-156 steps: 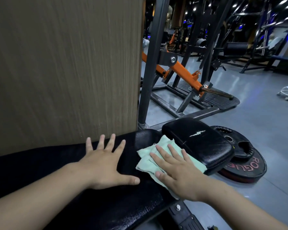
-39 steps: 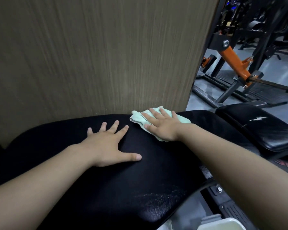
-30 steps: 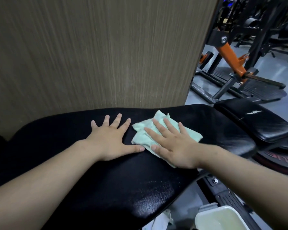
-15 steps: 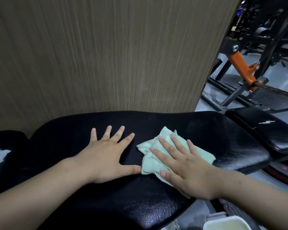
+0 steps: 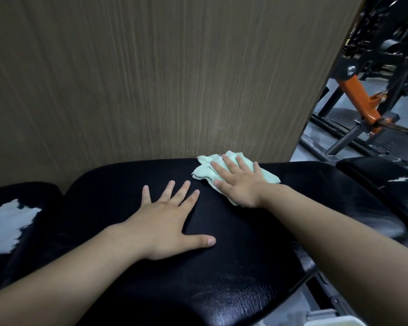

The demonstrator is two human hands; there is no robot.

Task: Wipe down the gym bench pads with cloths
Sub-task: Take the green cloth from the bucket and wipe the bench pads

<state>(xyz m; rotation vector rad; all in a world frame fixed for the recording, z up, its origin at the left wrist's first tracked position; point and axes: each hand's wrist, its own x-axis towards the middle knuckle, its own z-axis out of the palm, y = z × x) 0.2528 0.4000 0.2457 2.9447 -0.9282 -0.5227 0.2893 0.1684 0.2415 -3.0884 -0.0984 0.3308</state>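
Now, right hand (image 5: 239, 185) flat on cloth (image 5: 203, 172)

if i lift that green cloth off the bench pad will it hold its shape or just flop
Probably flops: the green cloth lies crumpled in soft folds under the right hand. It looks thin, so likely light. Pushed, it should slide over the glossy bench pad, bunching rather than rolling.
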